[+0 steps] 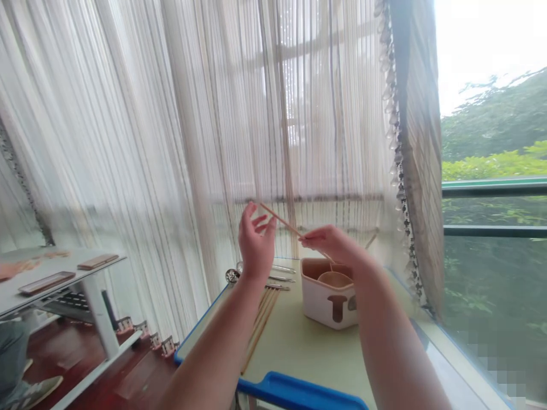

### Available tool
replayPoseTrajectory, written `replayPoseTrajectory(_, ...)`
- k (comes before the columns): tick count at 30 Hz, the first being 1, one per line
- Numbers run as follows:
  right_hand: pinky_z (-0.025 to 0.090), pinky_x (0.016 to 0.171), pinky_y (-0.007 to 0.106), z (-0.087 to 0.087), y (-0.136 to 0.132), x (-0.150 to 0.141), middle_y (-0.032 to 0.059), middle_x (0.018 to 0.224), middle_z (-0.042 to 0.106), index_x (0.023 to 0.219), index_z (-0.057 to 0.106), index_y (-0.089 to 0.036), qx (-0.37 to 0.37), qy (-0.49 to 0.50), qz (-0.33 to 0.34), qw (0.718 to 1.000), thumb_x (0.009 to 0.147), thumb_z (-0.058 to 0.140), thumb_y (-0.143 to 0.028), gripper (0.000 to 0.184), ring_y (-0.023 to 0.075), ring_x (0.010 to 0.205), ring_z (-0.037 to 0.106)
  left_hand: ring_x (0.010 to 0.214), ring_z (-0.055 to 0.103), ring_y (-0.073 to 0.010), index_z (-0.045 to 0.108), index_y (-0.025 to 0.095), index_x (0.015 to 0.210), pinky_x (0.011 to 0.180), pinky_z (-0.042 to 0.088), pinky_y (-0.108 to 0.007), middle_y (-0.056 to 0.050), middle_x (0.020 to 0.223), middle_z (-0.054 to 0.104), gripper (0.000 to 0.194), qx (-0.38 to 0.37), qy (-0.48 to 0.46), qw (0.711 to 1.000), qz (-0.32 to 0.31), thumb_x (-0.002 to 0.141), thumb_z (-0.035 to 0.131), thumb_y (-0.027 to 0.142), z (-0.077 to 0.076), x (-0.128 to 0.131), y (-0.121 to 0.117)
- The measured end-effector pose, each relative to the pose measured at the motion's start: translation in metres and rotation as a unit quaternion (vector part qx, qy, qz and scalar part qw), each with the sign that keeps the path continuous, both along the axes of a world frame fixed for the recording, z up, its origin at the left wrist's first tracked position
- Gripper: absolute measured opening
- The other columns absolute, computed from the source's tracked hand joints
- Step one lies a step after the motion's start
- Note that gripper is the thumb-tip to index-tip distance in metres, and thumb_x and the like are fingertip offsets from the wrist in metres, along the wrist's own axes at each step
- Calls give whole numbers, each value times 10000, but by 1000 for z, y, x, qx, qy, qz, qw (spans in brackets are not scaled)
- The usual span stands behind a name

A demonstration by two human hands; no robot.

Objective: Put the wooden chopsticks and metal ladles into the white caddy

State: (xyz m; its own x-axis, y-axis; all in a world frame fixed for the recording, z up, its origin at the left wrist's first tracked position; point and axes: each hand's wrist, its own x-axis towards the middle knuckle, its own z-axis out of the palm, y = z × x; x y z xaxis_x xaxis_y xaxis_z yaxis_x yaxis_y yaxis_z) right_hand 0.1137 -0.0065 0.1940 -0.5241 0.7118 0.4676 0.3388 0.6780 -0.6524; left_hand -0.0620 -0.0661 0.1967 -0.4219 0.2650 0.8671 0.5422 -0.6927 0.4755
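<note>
the right hand [329, 242] clasps a stick [282, 221] by the box [316, 304]; the left hand [258, 245] has a parted grip. seemingly it's being positioned; next likely calls for steadiness.

Both forearms [216, 336] are bare — tapering toward equally bare hands [257, 245].

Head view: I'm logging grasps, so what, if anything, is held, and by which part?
The right hand holds a thin stick near its middle. The left hand is open beside its upper end; whether it touches cannot be told.
</note>
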Motion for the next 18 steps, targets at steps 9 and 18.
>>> replayPoseTrajectory(9, 401, 565, 233, -7, 34, 61, 15, 661, 634, 809, 733, -164, -13, -18, -43, 999, 732, 622, -396, 268, 118, 616, 526, 706, 646, -150, 673, 177, 944, 617, 522, -261, -53, 816, 705, 310, -133, 19, 967, -217, 752, 633, 416, -16, 84, 71)
replayPoseTrajectory(18, 334, 494, 191, -1, 32, 78, -20, 554, 554, 688, 702, -151, 23, -70, -139, 988, 724, 606, -326, 203, 77, 545, 464, 658, 644, -145, 705, 180, 880, 616, 516, -257, -38, 755, 711, 227, -130, 122, 957, -231, 744, 647, 352, -7, 107, 94)
